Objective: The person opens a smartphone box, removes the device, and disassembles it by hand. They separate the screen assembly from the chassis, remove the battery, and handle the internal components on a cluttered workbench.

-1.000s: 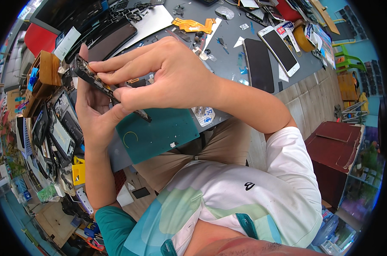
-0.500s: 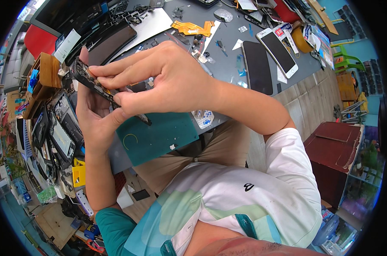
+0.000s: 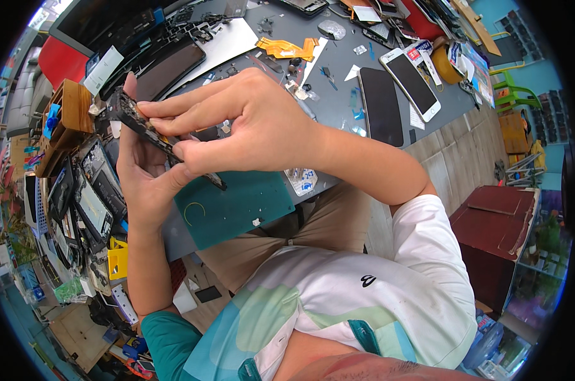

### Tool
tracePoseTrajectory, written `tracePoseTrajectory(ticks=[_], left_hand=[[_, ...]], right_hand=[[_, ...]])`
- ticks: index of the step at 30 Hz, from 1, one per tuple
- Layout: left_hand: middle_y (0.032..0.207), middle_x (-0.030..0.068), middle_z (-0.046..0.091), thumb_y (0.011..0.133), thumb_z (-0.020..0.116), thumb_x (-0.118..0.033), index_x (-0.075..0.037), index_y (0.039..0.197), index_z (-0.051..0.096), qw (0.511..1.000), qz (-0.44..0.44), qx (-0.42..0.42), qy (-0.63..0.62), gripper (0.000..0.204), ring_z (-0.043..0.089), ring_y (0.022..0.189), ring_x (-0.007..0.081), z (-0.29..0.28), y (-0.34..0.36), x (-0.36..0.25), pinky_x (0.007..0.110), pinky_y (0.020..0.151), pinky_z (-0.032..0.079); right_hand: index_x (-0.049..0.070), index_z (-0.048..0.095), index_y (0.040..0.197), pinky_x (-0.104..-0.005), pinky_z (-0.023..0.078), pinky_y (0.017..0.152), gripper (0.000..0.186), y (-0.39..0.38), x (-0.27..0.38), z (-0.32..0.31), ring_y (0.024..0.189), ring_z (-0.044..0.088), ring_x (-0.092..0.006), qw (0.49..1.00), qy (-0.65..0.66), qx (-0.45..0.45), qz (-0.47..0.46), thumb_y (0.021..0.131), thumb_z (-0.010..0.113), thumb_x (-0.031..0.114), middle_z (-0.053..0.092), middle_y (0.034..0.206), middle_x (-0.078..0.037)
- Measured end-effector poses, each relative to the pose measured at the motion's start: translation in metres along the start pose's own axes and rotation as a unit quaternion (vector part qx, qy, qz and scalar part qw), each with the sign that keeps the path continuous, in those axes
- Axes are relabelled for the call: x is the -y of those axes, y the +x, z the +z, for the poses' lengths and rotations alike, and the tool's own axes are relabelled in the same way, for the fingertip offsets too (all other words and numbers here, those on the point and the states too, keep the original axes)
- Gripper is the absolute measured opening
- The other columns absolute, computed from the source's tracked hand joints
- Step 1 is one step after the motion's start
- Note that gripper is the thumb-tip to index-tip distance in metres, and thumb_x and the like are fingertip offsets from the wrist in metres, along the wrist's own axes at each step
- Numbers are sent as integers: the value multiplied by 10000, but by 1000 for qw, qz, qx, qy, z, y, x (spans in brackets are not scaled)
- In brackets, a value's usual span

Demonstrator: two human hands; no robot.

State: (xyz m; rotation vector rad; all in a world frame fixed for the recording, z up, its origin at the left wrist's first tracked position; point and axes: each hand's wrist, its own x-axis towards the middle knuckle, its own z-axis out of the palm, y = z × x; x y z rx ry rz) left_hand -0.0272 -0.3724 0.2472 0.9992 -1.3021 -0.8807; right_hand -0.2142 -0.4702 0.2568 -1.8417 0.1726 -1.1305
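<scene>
An opened phone (image 3: 149, 131), dark-framed with its inner parts showing, is held up on edge at a slant above the table. My left hand (image 3: 145, 171) wraps it from behind and below, closed round its edge. From the right, my right hand (image 3: 252, 124) reaches over with thumb and fingertips pinched on the phone's inner side. What lies right under those fingertips is hidden. Below both hands lies a teal work mat (image 3: 237, 213) with a thin yellow curved strip (image 3: 194, 214) and a small white scrap (image 3: 257, 222) on it.
A black phone (image 3: 381, 106) and a white phone (image 3: 411, 84) lie to the right on the grey table. An orange flex cable (image 3: 287, 47) and small parts are scattered beyond my hands. Left stand a wooden organizer (image 3: 75, 120) and many phone shells (image 3: 94, 197).
The phone has turned slightly, showing more of its far end. Both hands keep nearly the same grip, and the whole view has shifted a little.
</scene>
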Motion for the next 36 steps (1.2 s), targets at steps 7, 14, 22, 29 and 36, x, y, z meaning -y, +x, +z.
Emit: tracePoseTrajectory(ticks=[7, 14, 22, 29, 36], left_hand=[[1524, 172, 522, 777, 1001, -207, 58, 1696, 171, 1000, 0, 8, -18, 1266, 637, 1293, 218, -1, 0, -1, 362, 1094, 550], [1571, 168, 497, 773, 1006, -222, 60, 1678, 214, 1000, 2, 8, -15, 1236, 635, 1312, 219, -3, -1, 2, 374, 1106, 555], [1556, 117, 525, 700, 1036, -391, 38, 1664, 315, 1000, -16, -22, 3, 1278, 698, 1056, 149, 3, 0, 1, 302, 927, 597], [1565, 118, 519, 696, 1038, -400, 41, 1666, 307, 999, 2, -37, -7, 1293, 696, 1043, 149, 10, 1, -1, 300, 924, 595], [1463, 168, 572, 780, 1000, -206, 35, 1716, 110, 999, -16, 24, -31, 1314, 660, 1278, 239, -2, 1, -2, 382, 1108, 540]], right_hand=[[-34, 831, 1091, -310, 639, 804, 372, 0, 0, 2, 895, 810, -208, 1000, 15, -5, 7, 791, 786, 181, 799, 1214, -199], [-14, 822, 1165, -314, 629, 957, 338, 0, 7, -5, 1075, 800, -210, 999, -7, 38, 28, 840, 774, 64, 780, 1289, -175], [-15, 825, 1156, -313, 633, 936, 329, 1, 6, -4, 1051, 805, -204, 999, 4, 32, 25, 840, 774, 62, 780, 1290, -176], [-17, 825, 1156, -316, 633, 941, 328, 0, 6, -3, 1062, 802, -211, 999, 8, 31, 21, 840, 772, 50, 779, 1286, -186], [-18, 825, 1157, -322, 631, 956, 322, 1, 4, -2, 1081, 798, -220, 999, 9, 28, 13, 846, 768, 47, 780, 1283, -187]])
